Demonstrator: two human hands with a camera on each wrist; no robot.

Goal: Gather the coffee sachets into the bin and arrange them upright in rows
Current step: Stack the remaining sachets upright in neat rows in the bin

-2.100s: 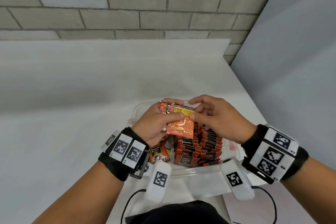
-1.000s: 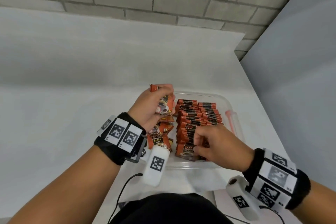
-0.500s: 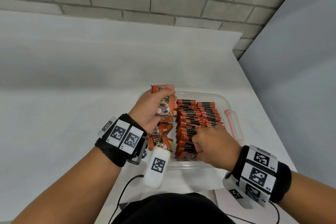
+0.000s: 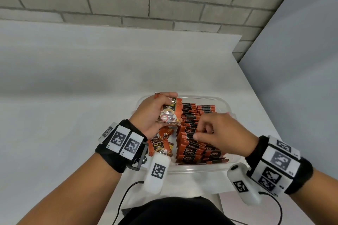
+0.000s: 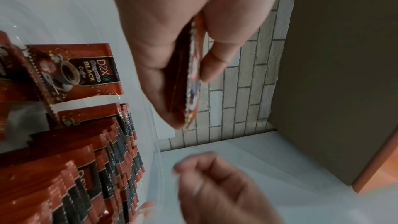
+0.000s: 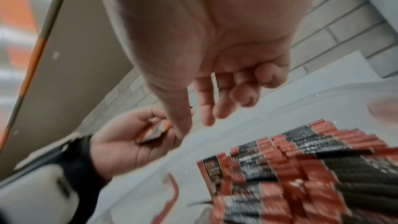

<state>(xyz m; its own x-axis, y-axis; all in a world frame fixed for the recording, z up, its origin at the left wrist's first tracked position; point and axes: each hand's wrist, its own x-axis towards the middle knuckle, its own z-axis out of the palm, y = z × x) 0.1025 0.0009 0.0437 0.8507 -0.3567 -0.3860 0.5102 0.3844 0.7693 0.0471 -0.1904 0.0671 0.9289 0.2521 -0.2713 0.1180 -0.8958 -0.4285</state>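
Left hand (image 4: 153, 113) gripping a small stack of D2X Black Coffee sachets (image 4: 169, 112), thumb on the printed face, fingers behind, held above the left side of the clear plastic bin (image 4: 225, 105). Right hand (image 4: 219, 131) empty, fingers loosely curled, hovering over the upright rows (image 4: 193, 133) in the middle and right of the bin. Contact with the sachet tops not resolvable; right wrist view is motion-blurred.

Left section of the bin not sorted: a few loose sachets (image 4: 161, 144) lying flat or tilted, beside the rows. White table (image 4: 73, 97) shows no stray sachets in view, so gathering looks about done; arranging remains.

Risks, judged from here:
- Rows lean toward the near wall; a knock from the right hand could domino them.
- Held stack is slick foil, pinched at one end; loosening the grip to peel one off could fan or drop the rest onto the flat ones.
- Slotting new sachets in without bracing the row end likely tips the neighbours.
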